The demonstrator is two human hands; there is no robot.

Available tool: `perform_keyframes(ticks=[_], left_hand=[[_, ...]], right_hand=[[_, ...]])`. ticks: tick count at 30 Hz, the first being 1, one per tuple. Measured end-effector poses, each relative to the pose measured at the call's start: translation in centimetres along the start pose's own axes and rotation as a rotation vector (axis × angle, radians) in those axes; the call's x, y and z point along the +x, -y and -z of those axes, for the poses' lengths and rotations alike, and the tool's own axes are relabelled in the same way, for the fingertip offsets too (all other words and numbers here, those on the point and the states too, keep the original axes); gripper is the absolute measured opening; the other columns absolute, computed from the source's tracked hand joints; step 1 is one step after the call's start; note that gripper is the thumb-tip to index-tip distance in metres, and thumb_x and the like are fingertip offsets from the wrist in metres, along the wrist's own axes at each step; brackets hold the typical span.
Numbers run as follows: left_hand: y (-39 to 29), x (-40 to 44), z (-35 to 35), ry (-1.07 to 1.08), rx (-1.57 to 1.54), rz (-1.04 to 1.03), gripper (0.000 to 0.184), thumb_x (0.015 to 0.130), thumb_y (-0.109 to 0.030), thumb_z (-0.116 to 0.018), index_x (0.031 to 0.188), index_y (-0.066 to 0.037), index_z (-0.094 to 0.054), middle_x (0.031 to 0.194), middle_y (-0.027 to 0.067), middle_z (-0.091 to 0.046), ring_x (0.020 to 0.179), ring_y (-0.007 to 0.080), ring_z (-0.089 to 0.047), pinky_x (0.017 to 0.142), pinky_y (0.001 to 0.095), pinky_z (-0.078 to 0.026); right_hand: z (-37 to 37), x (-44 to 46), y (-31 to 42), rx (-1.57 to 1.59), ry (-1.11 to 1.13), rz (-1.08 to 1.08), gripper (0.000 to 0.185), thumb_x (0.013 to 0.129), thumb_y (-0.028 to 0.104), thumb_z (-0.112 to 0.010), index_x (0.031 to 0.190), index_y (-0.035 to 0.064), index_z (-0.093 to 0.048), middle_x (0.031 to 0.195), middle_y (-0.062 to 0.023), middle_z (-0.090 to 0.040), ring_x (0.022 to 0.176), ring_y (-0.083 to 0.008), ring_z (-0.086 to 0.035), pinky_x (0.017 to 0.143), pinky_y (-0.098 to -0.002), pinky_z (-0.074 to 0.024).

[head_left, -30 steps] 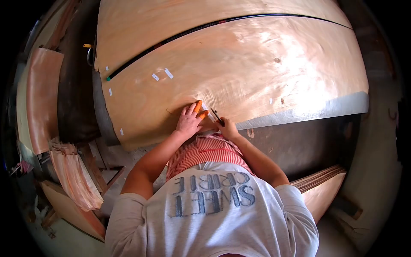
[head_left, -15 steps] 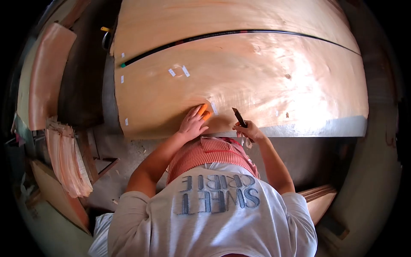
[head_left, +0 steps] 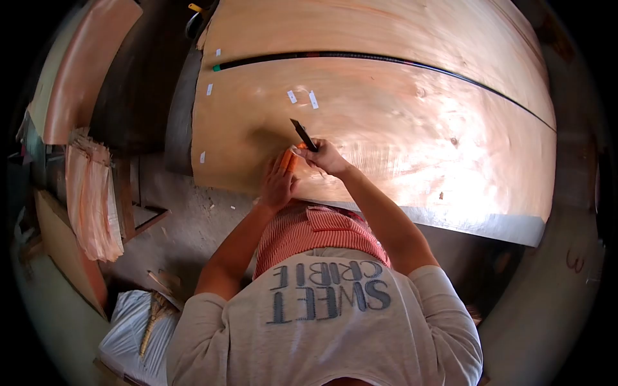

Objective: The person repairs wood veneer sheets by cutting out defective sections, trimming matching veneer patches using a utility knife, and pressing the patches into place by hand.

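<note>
A large wood veneer sheet [head_left: 386,116] lies in front of me, with small white labels [head_left: 313,100] on it. My right hand [head_left: 327,156] is closed on a black utility knife [head_left: 304,135], whose tip points forward and left over the sheet. Close beside it, my left hand [head_left: 279,181] has orange covers on some fingers, held together near the right fingertips. Whether anything small lies between the two hands is hidden.
Across the veneer runs a long black rod [head_left: 360,56] with a green end. At the left are a stack of veneer strips [head_left: 93,199] and a curved brown sheet [head_left: 96,61]. A plastic-wrapped bundle [head_left: 138,328] lies at the lower left.
My right hand has moved left with the knife, from the veneer's near edge to beside my left hand. The fingers of my left hand have drawn together. The view has swung left.
</note>
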State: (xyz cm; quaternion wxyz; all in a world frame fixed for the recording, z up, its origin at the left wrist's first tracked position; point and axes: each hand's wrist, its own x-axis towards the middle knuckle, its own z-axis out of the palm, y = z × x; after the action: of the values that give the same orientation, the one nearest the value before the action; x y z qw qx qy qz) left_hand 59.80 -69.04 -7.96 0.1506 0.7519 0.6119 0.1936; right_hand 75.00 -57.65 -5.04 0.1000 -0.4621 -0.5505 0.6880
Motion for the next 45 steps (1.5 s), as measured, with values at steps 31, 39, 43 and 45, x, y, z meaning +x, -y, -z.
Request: perform_keyframes(ticks=[31, 39, 43, 45], left_hand=[[-1.4, 0.8, -0.1, 0.084, 0.143, 0.156, 0.071, 0.071, -0.033, -0.064, 0.128, -0.004, -0.034, 0.136, 0.0134, -0.029, 0.126, 0.0272, -0.027, 0.103, 0.0502, -0.016], [-0.8, 2.3, 0.3, 0.025, -0.010, -0.062, 0.051, 0.076, -0.033, -0.057, 0.120, -0.007, -0.049, 0.136, 0.0133, -0.030, 0.124, 0.0290, -0.030, 0.102, 0.0487, -0.020], [-0.5, 3.8, -1.2, 0.088, 0.037, -0.143, 0.052, 0.076, -0.033, -0.057, 0.120, -0.007, -0.048, 0.137, 0.0159, -0.028, 0.127, 0.0284, -0.027, 0.103, 0.0483, -0.020], [-0.5, 4.1, -1.4, 0.094, 0.063, -0.140, 0.056, 0.077, -0.036, -0.055, 0.124, -0.008, -0.044, 0.137, 0.0144, -0.028, 0.128, 0.0272, -0.025, 0.104, 0.0475, -0.017]], right_hand=[[5.7, 1.0, 2.0, -1.053, 0.070, -0.104, 0.017, 0.079, 0.023, -0.054, 0.088, 0.0112, -0.062, 0.075, -0.0077, -0.064, 0.073, -0.0241, -0.061, 0.065, -0.0379, -0.0469], [9.5, -5.6, -2.5, -0.061, -0.132, -0.085, 0.023, 0.082, 0.020, -0.057, 0.097, 0.0035, -0.056, 0.064, 0.0003, -0.057, 0.047, -0.0031, -0.041, 0.041, -0.0184, -0.0316], [6.6, -6.0, -4.3, 0.142, -0.259, -0.105, 0.022, 0.081, 0.020, -0.059, 0.096, 0.0048, -0.055, 0.064, 0.0018, -0.056, 0.046, -0.0019, -0.039, 0.039, -0.0171, -0.0286], [5.2, -5.5, -4.7, 0.175, -0.292, -0.073, 0.022, 0.082, 0.021, -0.060, 0.096, 0.0052, -0.055, 0.064, 0.0025, -0.055, 0.046, -0.0018, -0.039, 0.039, -0.0173, -0.0284]])
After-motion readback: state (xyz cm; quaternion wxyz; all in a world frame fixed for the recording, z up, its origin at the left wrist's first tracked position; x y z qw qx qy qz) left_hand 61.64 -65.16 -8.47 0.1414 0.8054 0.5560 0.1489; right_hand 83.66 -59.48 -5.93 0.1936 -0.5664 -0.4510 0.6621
